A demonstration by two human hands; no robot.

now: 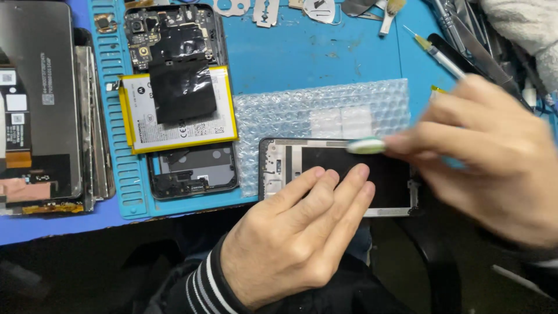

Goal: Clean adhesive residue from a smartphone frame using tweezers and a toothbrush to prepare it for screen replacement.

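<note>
Two hands on phone frame (pixel 340 174) — left hand (pixel 296 232) flat, fingers released; right hand (pixel 494 157) grasping brush (pixel 366 145).

Open phone frame (pixel 343 174) lies flat on bubble wrap (pixel 302 110), dark panel up.

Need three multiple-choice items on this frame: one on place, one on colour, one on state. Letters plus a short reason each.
1. Where does the phone frame lie?
A. On the bubble wrap
B. On the stack of screens
C. On the white cloth

2. What colour is the work mat?
A. Red
B. Blue
C. Grey

3. What is the left hand doing?
A. Lifting the battery
B. Hanging free
C. Pressing fingers flat on the phone frame

Answers:
1 A, wrap shows beneath and around the frame.
2 B, the mat is blue throughout.
3 C, the fingers rest on the dark panel, while the right hand holds a small white-green tool.
</note>
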